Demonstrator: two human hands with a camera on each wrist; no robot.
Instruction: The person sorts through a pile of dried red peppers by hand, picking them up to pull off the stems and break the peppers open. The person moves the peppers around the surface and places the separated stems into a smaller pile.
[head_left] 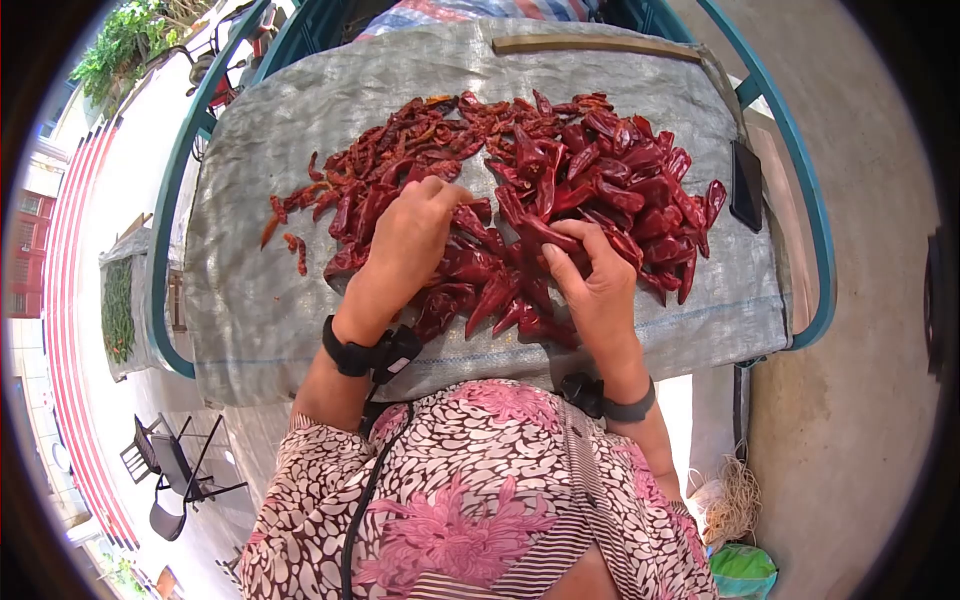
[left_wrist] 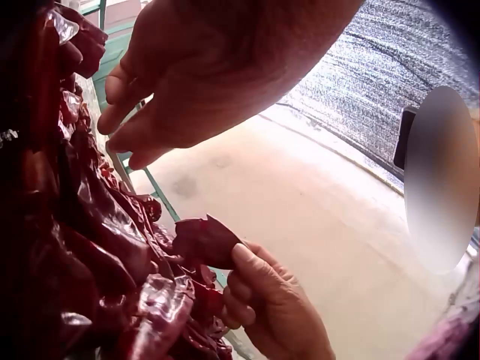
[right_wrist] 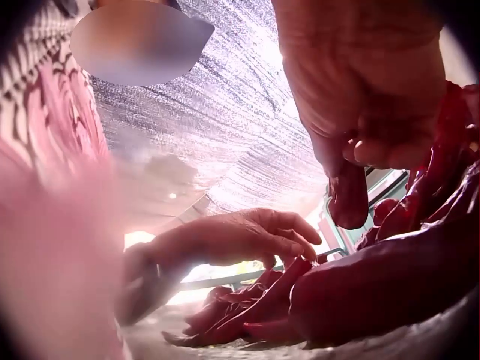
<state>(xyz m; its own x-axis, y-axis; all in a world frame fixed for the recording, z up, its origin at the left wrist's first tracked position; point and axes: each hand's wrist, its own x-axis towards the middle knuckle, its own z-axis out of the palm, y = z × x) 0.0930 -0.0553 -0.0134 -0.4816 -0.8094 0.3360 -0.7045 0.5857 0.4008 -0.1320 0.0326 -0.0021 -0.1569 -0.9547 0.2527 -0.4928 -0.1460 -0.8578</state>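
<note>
Dried red chilies lie in a wide pile (head_left: 470,265) on a grey woven sheet (head_left: 260,310). At the left part of the pile hovers my left hand (head_left: 410,235), palm down with loosely bent fingers. Nothing shows between those fingers in the left wrist view, where the left hand (left_wrist: 202,82) appears above the chilies. My right hand (head_left: 605,295) pinches a single dark red chili (left_wrist: 204,241) between thumb and fingers at the front right of the pile. In the right wrist view the left hand (right_wrist: 247,236) reaches just over nearby chilies (right_wrist: 262,307).
Smaller, shrivelled chilies (head_left: 400,140) form the back left, larger glossy ones (head_left: 640,190) the right. A phone (head_left: 746,186) lies at the sheet's right edge and a wooden strip (head_left: 600,46) at the back. Teal metal rails (head_left: 815,230) flank the sheet.
</note>
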